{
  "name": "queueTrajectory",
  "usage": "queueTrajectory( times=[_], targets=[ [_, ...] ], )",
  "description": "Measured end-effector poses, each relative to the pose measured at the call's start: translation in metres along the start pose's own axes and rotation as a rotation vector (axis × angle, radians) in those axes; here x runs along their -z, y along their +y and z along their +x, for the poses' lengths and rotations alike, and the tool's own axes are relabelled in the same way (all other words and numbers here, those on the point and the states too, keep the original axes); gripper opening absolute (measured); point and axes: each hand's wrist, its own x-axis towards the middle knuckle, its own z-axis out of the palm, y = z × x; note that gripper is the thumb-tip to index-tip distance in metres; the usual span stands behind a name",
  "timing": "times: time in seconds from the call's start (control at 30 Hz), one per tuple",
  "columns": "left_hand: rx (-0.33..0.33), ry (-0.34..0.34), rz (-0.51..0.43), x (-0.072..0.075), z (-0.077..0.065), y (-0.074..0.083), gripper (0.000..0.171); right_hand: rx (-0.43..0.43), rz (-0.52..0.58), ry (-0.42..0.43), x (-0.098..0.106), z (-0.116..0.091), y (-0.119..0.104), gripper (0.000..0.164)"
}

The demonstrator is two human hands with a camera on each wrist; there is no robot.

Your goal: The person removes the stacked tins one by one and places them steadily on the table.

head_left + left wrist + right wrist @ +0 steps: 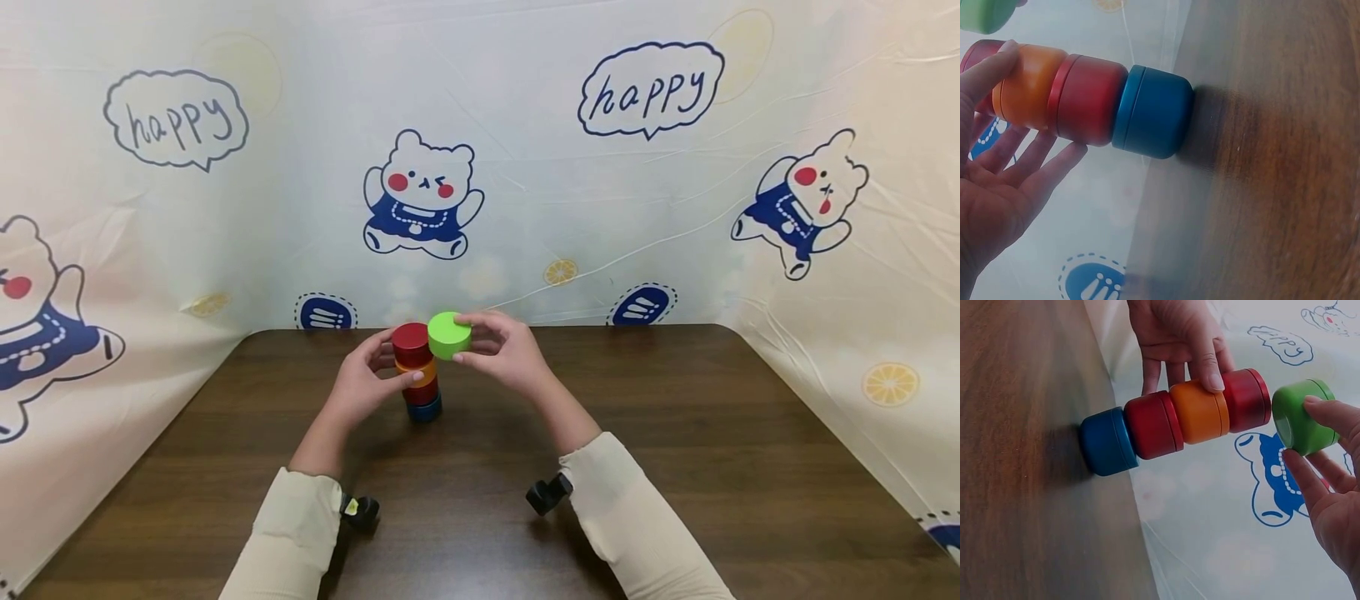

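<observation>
Four-high would be a count, so simply: a stack of small round lidded tins stands on the table. From the bottom it runs blue tin (1155,112), red tin (1092,100), orange tin (1199,412), then a second red tin (412,343) on top. My left hand (363,379) holds the stack near the orange tin, thumb in front and fingers behind. A green tin (449,336) is pinched between thumb and fingers of my right hand (513,354). It hangs beside the top red tin, a narrow gap apart in the right wrist view.
The brown wooden table (660,467) reaches back to a pale printed curtain (525,225) with bears and lettering. The curtain also hangs along both sides. Black wrist devices sit at both cream sleeves (637,508).
</observation>
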Motion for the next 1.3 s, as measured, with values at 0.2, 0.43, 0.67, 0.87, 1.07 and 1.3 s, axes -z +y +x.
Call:
queueTrajectory(
  times=[0.2, 0.43, 0.67, 0.87, 1.07, 1.3],
  targets=[
    [0.003, -0.001, -0.008, 0.0, -0.001, 0.001, 0.08, 0.021, 0.032, 0.017, 0.004, -0.008, 0.008, 0.046],
    [-0.003, -0.003, -0.003, 0.0, 0.0, 0.0, 0.08, 0.028, 0.032, 0.025, 0.007, -0.015, 0.017, 0.045],
    [-0.003, -0.004, -0.006, 0.001, 0.001, -0.002, 0.08, -0.014, 0.045, 0.038, 0.009, -0.021, 0.026, 0.047],
    [0.001, -0.002, -0.005, 0.001, 0.0, -0.003, 0.08, -0.049, 0.037, 0.04, 0.01, -0.025, 0.026, 0.048],
    [0.016, 0.002, -0.002, 0.002, 0.001, -0.004, 0.08, -0.08, 0.007, 0.034, 0.012, -0.031, 0.009, 0.046],
    [0.017, -0.005, 0.005, 0.002, 0.001, -0.002, 0.082, -0.094, 0.013, 0.06, 0.015, -0.028, 0.041, 0.048]
  ],
)
